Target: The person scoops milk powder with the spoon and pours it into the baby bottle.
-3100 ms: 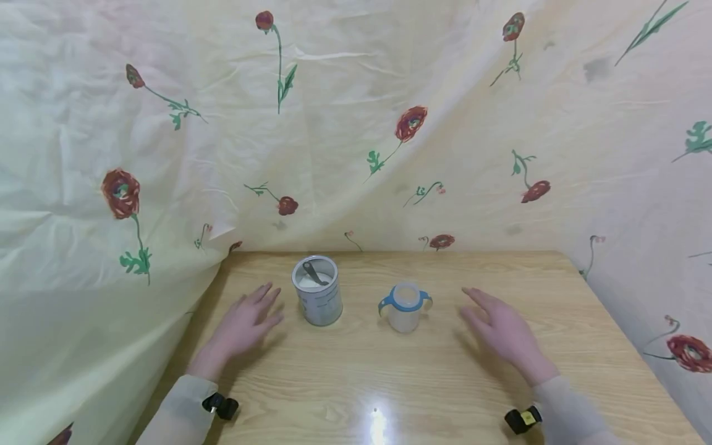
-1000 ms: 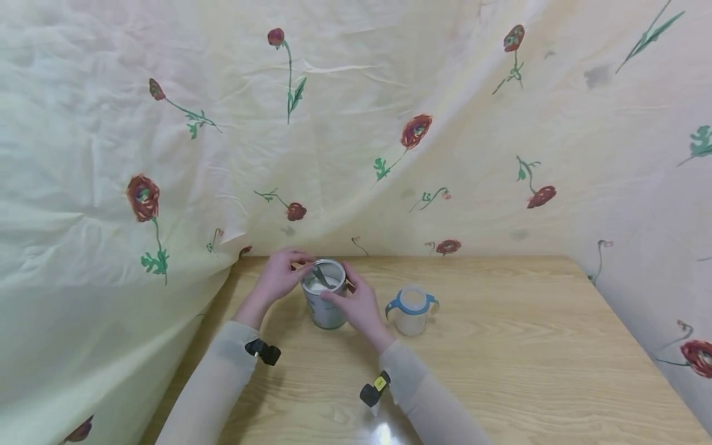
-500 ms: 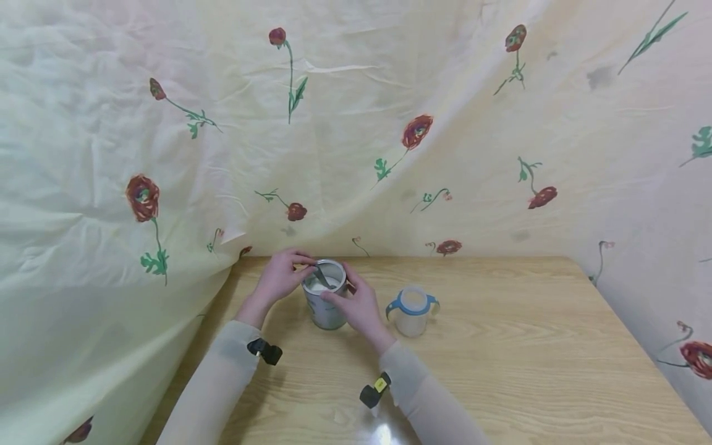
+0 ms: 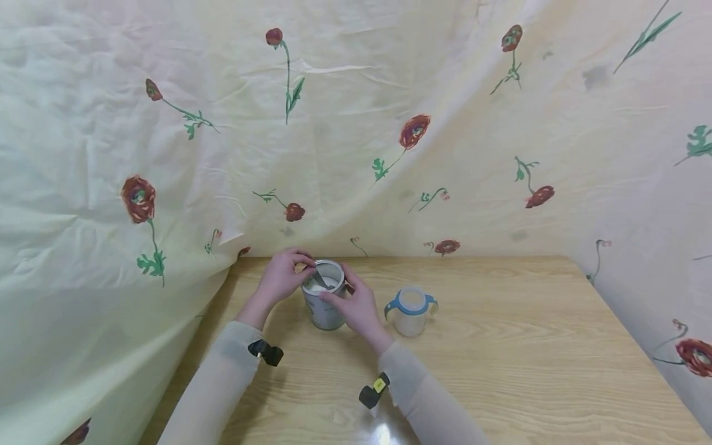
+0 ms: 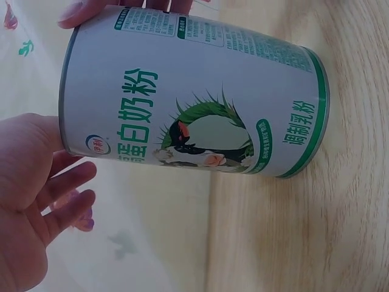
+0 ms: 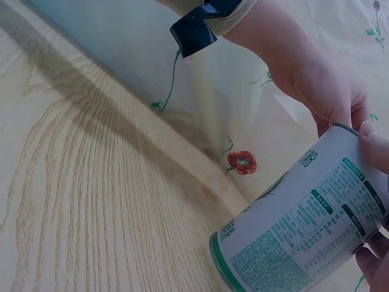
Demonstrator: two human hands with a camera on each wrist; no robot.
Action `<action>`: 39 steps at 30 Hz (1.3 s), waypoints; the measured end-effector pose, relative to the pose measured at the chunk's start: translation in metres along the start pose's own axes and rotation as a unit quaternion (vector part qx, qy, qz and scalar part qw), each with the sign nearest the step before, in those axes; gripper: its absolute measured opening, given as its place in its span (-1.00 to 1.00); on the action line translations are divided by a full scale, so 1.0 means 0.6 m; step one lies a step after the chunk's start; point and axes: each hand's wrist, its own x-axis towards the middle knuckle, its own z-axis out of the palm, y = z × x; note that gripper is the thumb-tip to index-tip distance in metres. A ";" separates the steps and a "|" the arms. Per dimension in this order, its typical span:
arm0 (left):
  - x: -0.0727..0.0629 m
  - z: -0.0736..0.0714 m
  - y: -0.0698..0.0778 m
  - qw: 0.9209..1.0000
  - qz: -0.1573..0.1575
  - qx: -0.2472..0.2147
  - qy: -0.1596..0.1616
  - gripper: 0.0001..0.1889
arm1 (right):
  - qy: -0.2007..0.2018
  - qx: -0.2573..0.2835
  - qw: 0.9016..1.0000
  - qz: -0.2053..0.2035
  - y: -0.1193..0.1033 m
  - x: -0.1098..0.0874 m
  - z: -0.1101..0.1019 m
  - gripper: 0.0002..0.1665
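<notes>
Head view, over a wood-grain table (image 4: 500,364): a person is working at an open can (image 4: 321,314) that is standing upright near the table's far edge, toward its far left corner. The left hand (image 4: 280,276) is reaching over the can's left rim, thumb and fingers appearing to pinch the upper end of a dark scoop (image 4: 319,279); the scoop is leaning inside, its lower end resting by white powder (image 4: 314,286). The right hand (image 4: 358,307) is clasping the can's upper right side, thumb on the near wall and fingers behind.

Left wrist view is showing green print and a cow picture on the can's pale wall, its base touching the table. Just right of the can, a clear cup (image 4: 410,324) with a blue two-handled collar (image 4: 413,309) is standing untouched. Flowered cloth (image 4: 356,154) is hanging beyond the table's far edge.

By its look, the can is probably posing a stiff, moderately heavy, smooth load, best being steadied around the wall below the rim and kept upright against spilling. The scoop is looking light and rigid, its handle's upper end offering the cleanest hold.
</notes>
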 end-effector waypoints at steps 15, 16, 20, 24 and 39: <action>-0.007 -0.010 0.020 0.999 0.021 -0.005 -0.044 -0.94 | -0.012 0.015 1.000 -0.004 -0.003 -0.009 -0.003 0.08; -0.006 -0.011 0.019 0.999 0.019 -0.009 -0.049 -0.92 | -0.013 0.016 1.000 -0.004 -0.003 -0.010 -0.004 0.08; -0.005 -0.012 0.018 0.998 0.013 -0.010 -0.064 -0.87 | -0.012 0.016 1.000 -0.006 0.000 -0.014 -0.004 0.05; -0.006 -0.015 0.023 0.997 0.018 0.000 -0.081 -0.89 | -0.010 0.014 1.000 -0.007 0.002 -0.017 -0.002 0.03; -0.016 -0.016 0.029 0.998 0.014 -0.021 -0.050 -0.95 | -0.008 0.010 1.000 -0.013 0.001 -0.018 -0.003 0.00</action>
